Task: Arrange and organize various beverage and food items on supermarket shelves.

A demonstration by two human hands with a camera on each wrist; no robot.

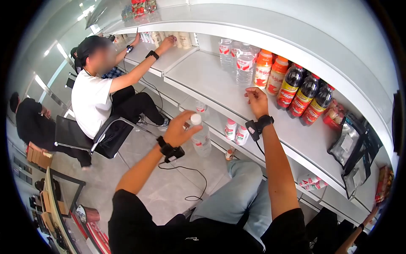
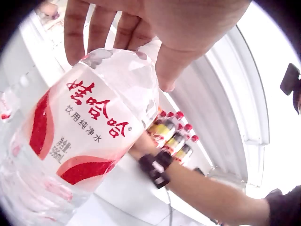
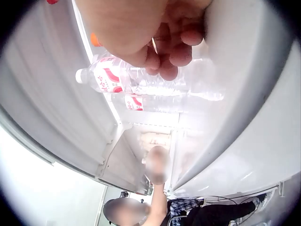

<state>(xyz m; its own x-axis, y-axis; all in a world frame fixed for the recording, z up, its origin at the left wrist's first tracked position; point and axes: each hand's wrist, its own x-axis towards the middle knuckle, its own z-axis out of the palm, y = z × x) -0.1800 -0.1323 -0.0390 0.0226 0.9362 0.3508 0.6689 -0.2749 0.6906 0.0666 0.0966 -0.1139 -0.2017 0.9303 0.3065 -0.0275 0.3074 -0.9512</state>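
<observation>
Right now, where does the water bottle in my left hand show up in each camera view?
Head: the water bottle sits just left of centre, gripped at its white cap by the left hand.
Left wrist: it fills the left and centre, its red-and-white label facing the camera, with the fingers over its shoulder.
Right wrist: not in it; the clear bottles there stand on the shelf.
Shared landmark: the white shelf shows in all three.

The left hand [image 1: 179, 131] grips a clear water bottle [image 1: 201, 137] just under its white cap, out in front of the white shelf [image 1: 203, 80]. The right hand [image 1: 256, 101] rests on that shelf with its fingers bent, just before a row of water bottles [image 1: 239, 59], orange drink bottles [image 1: 269, 70] and dark cola bottles [image 1: 305, 94].
</observation>
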